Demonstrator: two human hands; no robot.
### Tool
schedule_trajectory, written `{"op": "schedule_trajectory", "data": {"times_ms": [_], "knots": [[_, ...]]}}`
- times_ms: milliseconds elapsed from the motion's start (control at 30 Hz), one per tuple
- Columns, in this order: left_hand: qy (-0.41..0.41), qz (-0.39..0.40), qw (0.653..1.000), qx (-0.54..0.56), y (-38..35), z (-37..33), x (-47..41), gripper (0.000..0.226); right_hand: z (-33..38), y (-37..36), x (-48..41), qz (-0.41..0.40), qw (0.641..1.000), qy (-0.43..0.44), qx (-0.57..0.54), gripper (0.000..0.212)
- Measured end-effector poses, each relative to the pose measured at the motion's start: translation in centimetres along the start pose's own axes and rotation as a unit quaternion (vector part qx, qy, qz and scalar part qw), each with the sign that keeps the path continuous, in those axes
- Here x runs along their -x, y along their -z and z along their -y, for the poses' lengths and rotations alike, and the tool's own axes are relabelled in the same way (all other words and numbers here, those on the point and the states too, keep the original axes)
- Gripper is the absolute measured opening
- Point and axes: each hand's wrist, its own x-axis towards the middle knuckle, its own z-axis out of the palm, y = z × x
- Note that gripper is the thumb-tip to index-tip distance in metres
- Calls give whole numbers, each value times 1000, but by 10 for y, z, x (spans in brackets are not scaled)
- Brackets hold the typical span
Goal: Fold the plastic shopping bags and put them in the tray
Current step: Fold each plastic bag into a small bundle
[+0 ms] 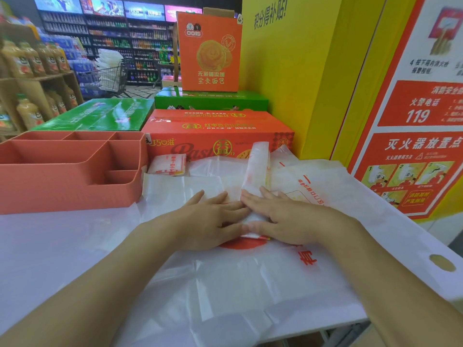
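Two flat hands (213, 217) (284, 217) press folded bag (256, 169).

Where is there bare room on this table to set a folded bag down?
Bare tabletop lies in front of the tray, left of the left hand. The tray's compartments look empty too. Centre and right are crowded: loose bags spread under it and the right hand.

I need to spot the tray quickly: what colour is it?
The tray is plain coral red, no pattern, seen best in the head view.
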Motion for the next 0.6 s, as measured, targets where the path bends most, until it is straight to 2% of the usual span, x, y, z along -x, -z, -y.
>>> {"op": "schedule_trajectory", "data": {"times_ms": [167, 267, 333, 367, 400, 467, 500, 600], "knots": [[3, -17, 1000, 19, -2, 4, 2, 61, -9, -3, -6, -76, 995, 50, -50, 73], [-7, -68, 997, 47, -3, 7, 4, 66, -14, 0, -3, -97, 990, 71, -79, 53], [-23, -115, 992, 46, -3, 5, 5, 63, -18, 2, -3, -117, 985, 75, -106, 37], [-24, -130, 990, 54, -2, 3, 5, 60, -20, 3, -3, -126, 982, 71, -122, 37], [-23, -139, 988, 68, -2, 2, 4, 55, -21, 4, -3, -133, 979, 65, -136, 46], [-22, -155, 983, 101, 0, 0, 3, 50, -23, 6, -2, -134, 973, 64, -174, 83], [-20, -163, 980, 108, 1, -1, 2, 44, -25, 6, -1, -125, 969, 70, -202, 92], [0, -183, 974, 131, 3, -2, 3, 24, -24, 10, 3, -95, 960, 101, -244, 85]]}}
